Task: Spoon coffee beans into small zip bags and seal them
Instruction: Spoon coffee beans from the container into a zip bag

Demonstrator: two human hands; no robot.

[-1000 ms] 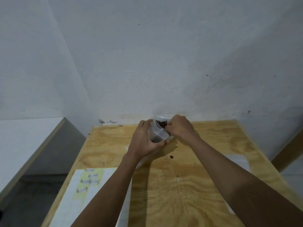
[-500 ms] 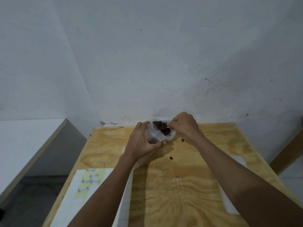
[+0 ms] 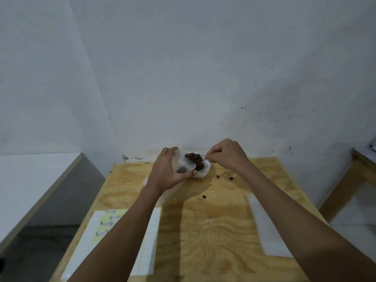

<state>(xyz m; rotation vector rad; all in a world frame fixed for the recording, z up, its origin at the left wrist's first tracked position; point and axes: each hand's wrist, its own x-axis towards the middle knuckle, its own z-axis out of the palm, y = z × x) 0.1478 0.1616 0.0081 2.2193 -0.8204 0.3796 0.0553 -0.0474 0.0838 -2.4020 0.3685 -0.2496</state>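
My left hand [image 3: 166, 169] grips a clear plastic container [image 3: 183, 162], tilted to the right at the far edge of the wooden table [image 3: 213, 231]. Dark coffee beans [image 3: 194, 157] spill from its mouth into a small clear zip bag [image 3: 202, 173] that rests on the table against it. My right hand [image 3: 225, 156] has its fingers curled and pinches the bag's upper right rim. No spoon can be seen. Three loose beans [image 3: 217, 176] lie on the wood to the right of and in front of the bag.
A white sheet with a yellow label sheet [image 3: 105, 220] lies at the table's front left, partly under my left forearm. A white strip [image 3: 266, 226] lies at the right. The wall stands right behind the bag. A white ledge [image 3: 30, 180] is left, a wooden table [image 3: 362, 169] right.
The container has tipped further right, and more beans show at its mouth. My right hand has moved right and up with the bag's rim. Two more loose beans lie on the table.
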